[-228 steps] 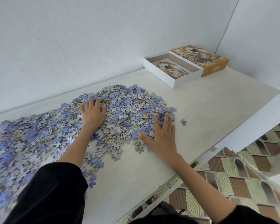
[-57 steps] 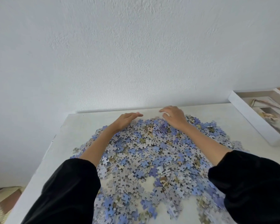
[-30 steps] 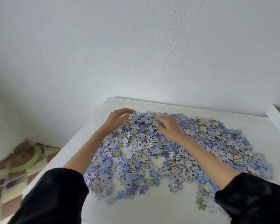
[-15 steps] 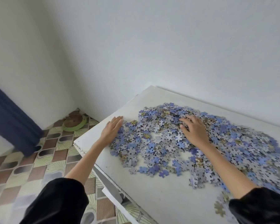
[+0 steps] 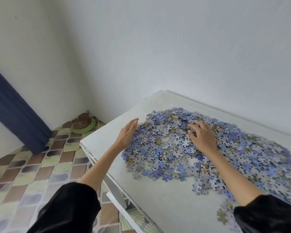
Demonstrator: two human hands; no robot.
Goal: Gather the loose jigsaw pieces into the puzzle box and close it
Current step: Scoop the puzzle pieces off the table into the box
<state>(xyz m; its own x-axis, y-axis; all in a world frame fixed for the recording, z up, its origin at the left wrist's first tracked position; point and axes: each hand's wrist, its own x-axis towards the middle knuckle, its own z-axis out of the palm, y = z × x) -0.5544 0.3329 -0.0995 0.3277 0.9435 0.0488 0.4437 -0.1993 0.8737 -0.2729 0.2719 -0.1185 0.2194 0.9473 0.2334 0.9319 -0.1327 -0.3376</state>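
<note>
Hundreds of jigsaw pieces (image 5: pixel 158 148) lie in one wide heap on the table (image 5: pixel 158 199), from near its left corner to the right border of my view. My left grip (image 5: pixel 128 133) stands on its edge with straight fingers and touches the left side of the heap, I think as a wall so nothing slides off. My right grip (image 5: pixel 202 138) rests on top of the heap, fingers spread and relaxed, holding nothing. I do not see the puzzle box.

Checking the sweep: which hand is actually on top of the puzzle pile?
The right hand, palm down on the jigsaw pieces. The left hand stands edge-on against the pile's left rim, over bare table.
</note>
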